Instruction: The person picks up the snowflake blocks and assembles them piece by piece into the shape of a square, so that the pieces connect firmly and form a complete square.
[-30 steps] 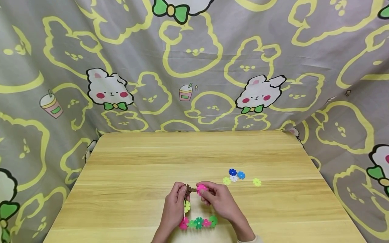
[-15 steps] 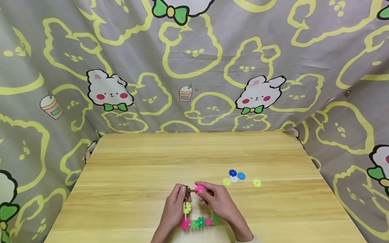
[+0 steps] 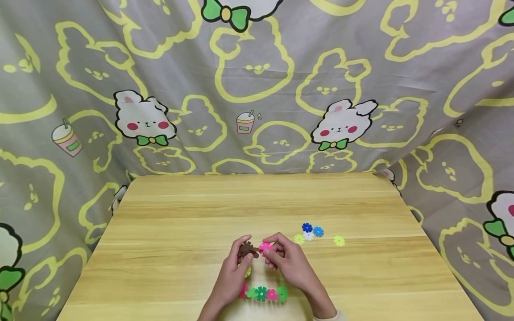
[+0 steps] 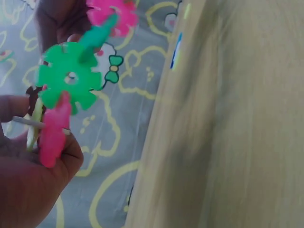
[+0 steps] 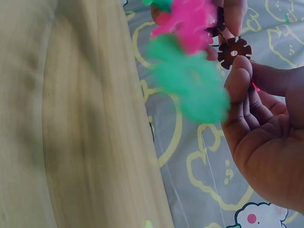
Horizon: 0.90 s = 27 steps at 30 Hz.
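In the head view my left hand (image 3: 233, 272) holds a brown notched interlocking disc (image 3: 246, 248) between thumb and fingers. My right hand (image 3: 292, 263) pinches a pink interlocking disc (image 3: 265, 248), joined to the brown one by a short brown piece seen edge-on. From the left hand hangs a yellow disc (image 3: 248, 270), partly hidden. A row of joined discs runs below, with a dark green disc (image 3: 262, 293) in its middle and a light green disc (image 3: 283, 294) at its right end. A brown disc (image 5: 230, 53) shows by the right fingertips in the right wrist view.
Several loose discs lie farther back on the wooden table (image 3: 180, 240): a dark blue disc (image 3: 307, 228), a lighter blue disc (image 3: 318, 231), a white disc (image 3: 308, 235) and two yellow ones. A patterned curtain (image 3: 277, 156) surrounds the table.
The left fingers have shifted, and the brown disc has turned to face the camera more. The right index finger has lifted higher. The hanging row has swung slightly.
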Each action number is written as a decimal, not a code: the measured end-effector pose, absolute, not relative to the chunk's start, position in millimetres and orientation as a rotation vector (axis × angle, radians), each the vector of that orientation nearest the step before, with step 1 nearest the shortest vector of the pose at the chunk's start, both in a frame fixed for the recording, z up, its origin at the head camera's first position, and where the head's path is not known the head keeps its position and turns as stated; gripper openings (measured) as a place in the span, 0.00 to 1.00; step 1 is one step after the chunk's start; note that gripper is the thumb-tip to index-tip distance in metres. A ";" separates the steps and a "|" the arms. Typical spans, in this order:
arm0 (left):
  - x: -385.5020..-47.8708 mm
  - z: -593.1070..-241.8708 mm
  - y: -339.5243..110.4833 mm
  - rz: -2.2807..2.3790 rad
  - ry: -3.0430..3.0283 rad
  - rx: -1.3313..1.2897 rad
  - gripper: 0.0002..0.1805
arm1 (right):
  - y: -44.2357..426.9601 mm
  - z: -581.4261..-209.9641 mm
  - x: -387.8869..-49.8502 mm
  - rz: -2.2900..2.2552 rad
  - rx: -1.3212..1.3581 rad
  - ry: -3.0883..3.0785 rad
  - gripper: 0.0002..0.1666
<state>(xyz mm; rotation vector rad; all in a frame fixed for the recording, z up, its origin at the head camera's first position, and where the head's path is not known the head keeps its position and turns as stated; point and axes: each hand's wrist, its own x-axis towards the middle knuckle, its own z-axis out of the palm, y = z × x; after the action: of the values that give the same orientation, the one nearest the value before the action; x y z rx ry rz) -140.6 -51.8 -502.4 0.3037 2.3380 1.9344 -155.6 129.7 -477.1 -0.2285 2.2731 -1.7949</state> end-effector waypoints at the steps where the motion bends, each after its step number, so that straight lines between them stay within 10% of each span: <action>1: -140.8 -502.2 -50.7 1.935 2.340 0.309 0.19 | 129.7 -477.6 -155.5 -1.788 -0.233 2.280 0.13; 27: -144.8 -507.3 -50.2 2.103 2.346 0.189 0.09 | 164.3 -488.1 -167.1 -1.588 -0.094 2.609 0.14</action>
<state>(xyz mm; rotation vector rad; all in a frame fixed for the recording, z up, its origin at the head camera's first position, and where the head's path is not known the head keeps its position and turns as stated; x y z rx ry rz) -144.8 -50.2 -507.3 0.1893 2.3464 2.1029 -167.1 164.3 -488.1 -0.0943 2.6087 -1.5883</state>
